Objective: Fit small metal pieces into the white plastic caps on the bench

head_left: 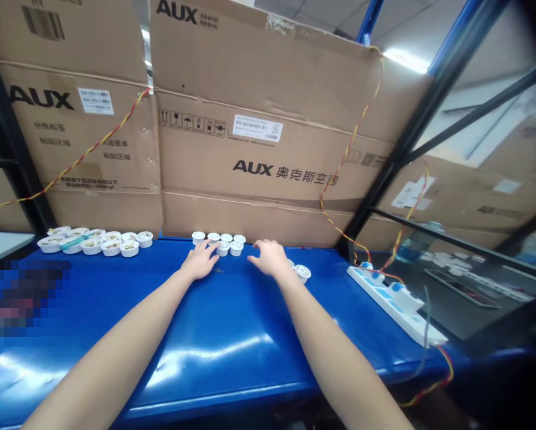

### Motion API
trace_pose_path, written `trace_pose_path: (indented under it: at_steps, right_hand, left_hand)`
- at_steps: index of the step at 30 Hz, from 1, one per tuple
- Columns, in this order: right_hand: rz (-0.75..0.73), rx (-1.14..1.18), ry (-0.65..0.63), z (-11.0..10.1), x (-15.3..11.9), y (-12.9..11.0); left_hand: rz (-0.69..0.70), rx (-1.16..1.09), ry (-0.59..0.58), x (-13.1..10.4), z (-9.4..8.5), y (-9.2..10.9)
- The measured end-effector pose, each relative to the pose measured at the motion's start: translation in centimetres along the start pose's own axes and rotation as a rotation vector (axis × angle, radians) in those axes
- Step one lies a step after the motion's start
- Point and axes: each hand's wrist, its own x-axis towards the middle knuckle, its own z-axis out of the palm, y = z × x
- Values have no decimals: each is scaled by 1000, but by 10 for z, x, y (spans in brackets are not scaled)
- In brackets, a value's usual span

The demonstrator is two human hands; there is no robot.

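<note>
Head view: both hands, left hand [199, 261] and right hand [270, 258], fingers spread, holding nothing, flank small white cups [225, 242] before cardboard boxes [268, 143]; power strip [396, 295] well right of the cups.

Two hands [200, 261] were on the table [232, 334], with about fifteen small white cups [223, 243], one power strip [396, 301] and several cardboard boxes [268, 137].

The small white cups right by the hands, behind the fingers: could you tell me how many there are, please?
7 visible: six small white cups clustered at the cardboard boxes beyond the left hand, one lone cup beside the right hand, which may hide others.
</note>
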Motion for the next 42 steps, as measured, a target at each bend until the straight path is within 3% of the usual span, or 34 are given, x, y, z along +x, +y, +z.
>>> trace_pose_path:
  at_steps: [3, 7, 11, 22, 30, 34, 38, 42]
  right_hand:
    - [-206, 171, -21, 14, -4, -25]
    - [-244, 266, -100, 32, -8, -41]
    - [-263, 309, -106, 42, -7, -42]
    - [-209, 293, -149, 37, -9, -52]
    - [-132, 294, -227, 31, -6, -43]
    - [-105, 400, -239, 33, -4, -38]
    - [-76, 653, -218, 37, -1, -32]
    - [-100, 939, -40, 37, 2, -28]
  left_hand:
    - [-30, 3, 43, -1, -2, 3]
    - [-61, -24, 148, -6, -9, 7]
    - [-80, -23, 163, -7, -11, 9]
    - [-120, -2, 146, -7, -11, 11]
    - [-182, -36, 130, -9, -14, 14]
    - [-208, -59, 88, -8, -13, 10]
    - [-92, -105, 123, -9, -13, 8]
    - [108, -177, 172, -12, -14, 12]
